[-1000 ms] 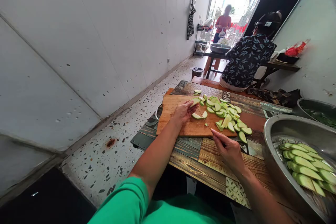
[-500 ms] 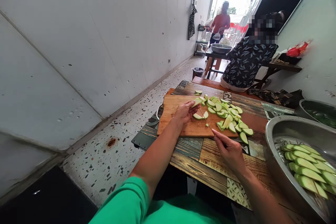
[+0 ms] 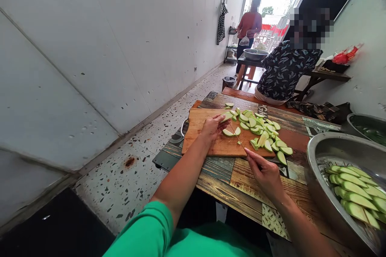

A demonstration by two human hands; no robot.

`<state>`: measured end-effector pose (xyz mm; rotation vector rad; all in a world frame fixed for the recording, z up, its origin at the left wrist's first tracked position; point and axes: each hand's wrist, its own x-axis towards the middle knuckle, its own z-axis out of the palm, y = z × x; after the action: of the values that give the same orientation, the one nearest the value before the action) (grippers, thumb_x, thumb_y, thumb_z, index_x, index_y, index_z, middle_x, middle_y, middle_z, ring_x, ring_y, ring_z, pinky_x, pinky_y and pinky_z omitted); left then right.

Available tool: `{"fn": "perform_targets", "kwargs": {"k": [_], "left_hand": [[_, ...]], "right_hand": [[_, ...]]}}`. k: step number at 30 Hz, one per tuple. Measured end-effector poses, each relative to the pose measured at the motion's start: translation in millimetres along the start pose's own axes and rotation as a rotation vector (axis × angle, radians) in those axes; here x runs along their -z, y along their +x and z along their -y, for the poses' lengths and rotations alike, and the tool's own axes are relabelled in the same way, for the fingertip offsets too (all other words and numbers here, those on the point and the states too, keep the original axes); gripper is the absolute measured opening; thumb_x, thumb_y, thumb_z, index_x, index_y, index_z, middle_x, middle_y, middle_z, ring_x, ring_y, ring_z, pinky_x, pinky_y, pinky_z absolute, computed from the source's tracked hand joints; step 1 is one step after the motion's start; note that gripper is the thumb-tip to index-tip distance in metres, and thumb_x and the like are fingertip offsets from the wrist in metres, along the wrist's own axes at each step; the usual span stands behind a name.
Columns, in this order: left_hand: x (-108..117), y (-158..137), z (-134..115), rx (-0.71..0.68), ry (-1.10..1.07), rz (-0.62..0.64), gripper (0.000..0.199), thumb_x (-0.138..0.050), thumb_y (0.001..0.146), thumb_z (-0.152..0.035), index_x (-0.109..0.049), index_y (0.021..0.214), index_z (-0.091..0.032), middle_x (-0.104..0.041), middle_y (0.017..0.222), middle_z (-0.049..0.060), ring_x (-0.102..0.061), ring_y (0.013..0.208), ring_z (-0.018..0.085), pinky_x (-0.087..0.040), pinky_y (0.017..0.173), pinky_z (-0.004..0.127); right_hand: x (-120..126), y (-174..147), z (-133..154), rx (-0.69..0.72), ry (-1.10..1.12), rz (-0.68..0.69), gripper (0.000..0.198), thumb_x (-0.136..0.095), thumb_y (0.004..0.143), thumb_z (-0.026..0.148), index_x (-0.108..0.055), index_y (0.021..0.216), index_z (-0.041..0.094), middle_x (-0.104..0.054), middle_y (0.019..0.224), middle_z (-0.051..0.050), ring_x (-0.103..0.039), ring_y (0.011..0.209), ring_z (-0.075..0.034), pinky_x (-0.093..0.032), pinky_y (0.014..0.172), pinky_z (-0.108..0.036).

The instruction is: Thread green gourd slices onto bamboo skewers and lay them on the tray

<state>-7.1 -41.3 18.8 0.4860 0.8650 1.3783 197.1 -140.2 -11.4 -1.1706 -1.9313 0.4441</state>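
Observation:
Above a wooden cutting board (image 3: 196, 128), my left hand (image 3: 212, 128) pinches a pale green vegetable slice (image 3: 226, 117) with a green rind. My right hand (image 3: 265, 172) grips a thin wooden skewer (image 3: 239, 139) near its lower end, fingers closed. The skewer runs up and left to the slice; whether its tip is inside the slice is hidden by my left fingers. Many loose cut slices (image 3: 253, 122) lie on the right part of the board and spill onto the patchwork table. Two half-round slices (image 3: 232, 131) rest just right of my left hand.
A large metal basin (image 3: 313, 168) at the right holds skewered slices (image 3: 352, 186). Behind it stands another metal bowl (image 3: 356, 126). Beyond the table a person in a dark patterned shirt (image 3: 286, 70) sits on a bench, and another person in red (image 3: 250, 24) stands near the doorway.
Both hands keep nearly the same pose on the slice and skewer. The view has shifted slightly. At the back, the standing person has turned and moved a little left.

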Motion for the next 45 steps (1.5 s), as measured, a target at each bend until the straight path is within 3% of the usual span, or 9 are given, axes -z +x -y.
{"fn": "perform_targets", "kwargs": {"k": [5, 13, 27, 31, 36, 39, 45], "left_hand": [[-2, -2, -1, 0.014, -0.001, 0.001, 0.006, -0.061, 0.080, -0.013, -0.065, 0.084, -0.011, -0.070, 0.074, 0.009, -0.065, 0.062, 0.011, -0.048, 0.060, 0.019], [-2, -1, -1, 0.011, -0.009, 0.022, 0.007, -0.058, 0.081, -0.011, -0.064, 0.083, -0.010, -0.070, 0.074, 0.009, -0.065, 0.062, 0.011, -0.048, 0.059, 0.019], [1, 5, 2, 0.005, 0.019, 0.036, 0.005, -0.064, 0.078, -0.012, -0.065, 0.081, -0.010, -0.070, 0.076, 0.010, -0.066, 0.063, 0.012, -0.048, 0.059, 0.019], [-1, 4, 2, -0.015, 0.063, 0.021, 0.006, -0.063, 0.078, -0.012, -0.065, 0.083, -0.010, -0.070, 0.074, 0.009, -0.066, 0.061, 0.011, -0.048, 0.056, 0.018], [-3, 1, 3, -0.037, 0.088, 0.033, 0.011, -0.066, 0.077, -0.014, -0.067, 0.087, -0.010, -0.071, 0.073, 0.009, -0.066, 0.060, 0.011, -0.047, 0.056, 0.017], [-4, 0, 3, -0.038, 0.092, 0.047, 0.013, -0.069, 0.075, -0.016, -0.068, 0.087, -0.010, -0.070, 0.071, 0.008, -0.065, 0.057, 0.010, -0.046, 0.055, 0.017], [-4, 1, 3, -0.038, 0.091, 0.027, 0.015, -0.066, 0.076, -0.014, -0.068, 0.090, -0.010, -0.070, 0.072, 0.009, -0.066, 0.060, 0.012, -0.046, 0.055, 0.018]], "right_hand": [[0, -1, -1, -0.002, 0.000, 0.005, 0.033, -0.051, 0.089, 0.029, -0.067, 0.115, 0.018, -0.072, 0.102, -0.007, -0.070, 0.083, -0.020, -0.055, 0.068, -0.024], [-2, -2, -4, -0.004, 0.011, 0.015, 0.033, -0.050, 0.089, 0.029, -0.066, 0.116, 0.018, -0.070, 0.107, -0.007, -0.068, 0.093, -0.021, -0.054, 0.083, -0.028], [-2, -1, -2, -0.016, 0.013, 0.002, 0.033, -0.049, 0.089, 0.030, -0.067, 0.114, 0.019, -0.071, 0.103, -0.008, -0.070, 0.086, -0.021, -0.056, 0.077, -0.029], [-4, -2, -1, -0.039, -0.017, 0.004, 0.034, -0.047, 0.090, 0.032, -0.068, 0.111, 0.016, -0.073, 0.092, -0.009, -0.070, 0.082, -0.022, -0.056, 0.071, -0.029], [-8, -1, 0, -0.053, 0.008, 0.038, 0.034, -0.043, 0.090, 0.036, -0.069, 0.100, 0.016, -0.069, 0.067, -0.006, -0.066, 0.061, -0.019, -0.051, 0.055, -0.026], [-11, -1, 4, -0.121, 0.115, 0.076, 0.036, -0.043, 0.090, 0.041, -0.068, 0.097, 0.016, -0.059, 0.052, -0.001, -0.058, 0.047, -0.015, -0.046, 0.047, -0.024], [-14, 3, 14, -0.469, 0.559, 0.230, 0.047, -0.049, 0.084, 0.053, -0.062, 0.106, 0.014, -0.050, 0.045, 0.005, -0.037, 0.025, -0.009, -0.025, 0.027, -0.021]]}}
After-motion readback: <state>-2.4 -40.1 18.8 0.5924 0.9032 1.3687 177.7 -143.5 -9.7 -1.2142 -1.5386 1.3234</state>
